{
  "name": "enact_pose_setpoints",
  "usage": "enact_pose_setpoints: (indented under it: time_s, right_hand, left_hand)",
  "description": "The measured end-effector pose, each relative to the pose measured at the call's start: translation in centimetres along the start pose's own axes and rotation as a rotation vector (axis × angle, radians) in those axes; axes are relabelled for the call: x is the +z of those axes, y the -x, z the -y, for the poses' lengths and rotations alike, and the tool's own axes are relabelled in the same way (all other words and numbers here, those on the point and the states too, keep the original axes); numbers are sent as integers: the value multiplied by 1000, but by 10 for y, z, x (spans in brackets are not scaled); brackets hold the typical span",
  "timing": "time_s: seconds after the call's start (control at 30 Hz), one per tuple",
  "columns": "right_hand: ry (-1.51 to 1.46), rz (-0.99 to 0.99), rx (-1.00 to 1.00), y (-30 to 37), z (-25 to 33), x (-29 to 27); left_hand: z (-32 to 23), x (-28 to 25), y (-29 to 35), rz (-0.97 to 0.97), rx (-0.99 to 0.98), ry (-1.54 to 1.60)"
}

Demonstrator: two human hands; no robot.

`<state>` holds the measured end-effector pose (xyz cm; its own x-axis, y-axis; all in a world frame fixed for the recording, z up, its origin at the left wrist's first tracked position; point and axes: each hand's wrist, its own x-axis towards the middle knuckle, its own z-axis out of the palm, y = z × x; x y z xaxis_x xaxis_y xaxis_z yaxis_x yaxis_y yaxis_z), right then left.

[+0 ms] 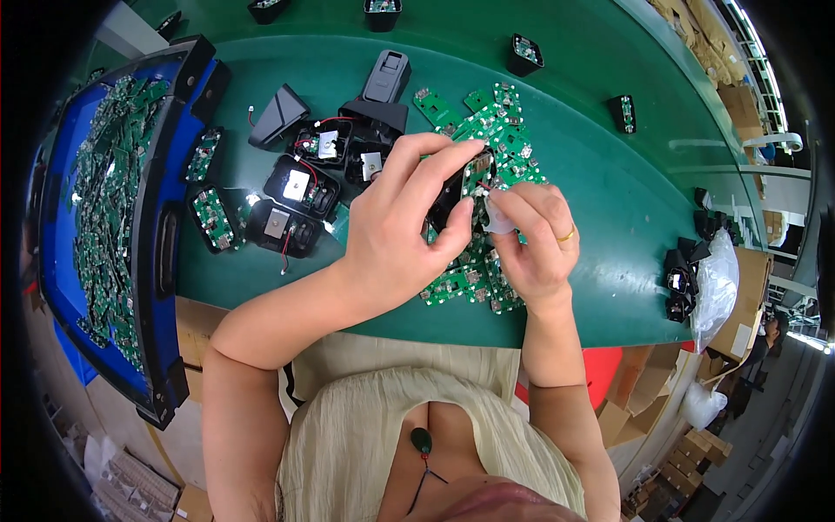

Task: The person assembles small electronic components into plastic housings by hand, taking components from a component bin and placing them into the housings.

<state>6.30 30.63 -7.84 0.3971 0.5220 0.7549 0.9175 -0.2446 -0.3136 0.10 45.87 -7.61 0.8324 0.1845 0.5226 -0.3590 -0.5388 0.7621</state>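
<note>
My left hand (396,222) is closed around a small black plastic housing (446,198), held tilted above the green table. A green circuit board (475,178) sits at the housing's open side, between thumb and fingers. My right hand (539,239), with a ring on one finger, pinches close to the board's right edge. A whitish translucent piece (498,220) shows at its fingertips, its kind unclear. A short red wire is visible by the board. Beneath both hands lies a loose pile of green circuit boards (513,139).
Left of my hands, several open black housings (296,184) with wires lie together. A blue-lined black crate (165,287) full of circuit boards stands at the far left. Filled housings (525,54) sit along the far green surface. A clear plastic bag (718,278) hangs at the right.
</note>
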Motion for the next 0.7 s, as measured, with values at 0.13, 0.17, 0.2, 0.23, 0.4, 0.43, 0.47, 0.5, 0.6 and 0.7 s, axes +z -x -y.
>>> enact_pose_setpoints:
  time_s: [0.13, 0.17, 0.2, 0.23, 0.4, 0.43, 0.47, 0.5, 0.6, 0.7]
  right_hand:
    - [-6, -12, 0, 0, -1, 2]
    - [-9, -9, 4, 0, 0, 2]
    - [-11, -6, 7, 0, 0, 2]
    - [-11, -5, 7, 0, 0, 2]
    - [-31, 4, 24, -1, 0, 2]
    - [-31, 5, 24, 0, 0, 2]
    - [-17, 21, 23, 0, 0, 2]
    - [-5, 38, 21, 1, 0, 2]
    - [72, 68, -2, 1, 3, 1]
    - [114, 52, -12, 2, 7, 2]
  left_hand:
    - [1, 0, 0, -1, 8, 17]
    - [1, -1, 0, -2, 8, 16]
    - [0, -1, 0, 6, -7, 17]
    - [0, -1, 0, 13, -22, 17]
    - [-1, -2, -1, 20, -24, 19]
    - [-1, -2, -1, 29, -36, 16]
    - [0, -2, -1, 29, -36, 17]
    - [0, -2, 0, 32, -37, 20]
    - [0, -2, 0, 53, -78, 52]
    - [-2, -3, 2, 76, -129, 90]
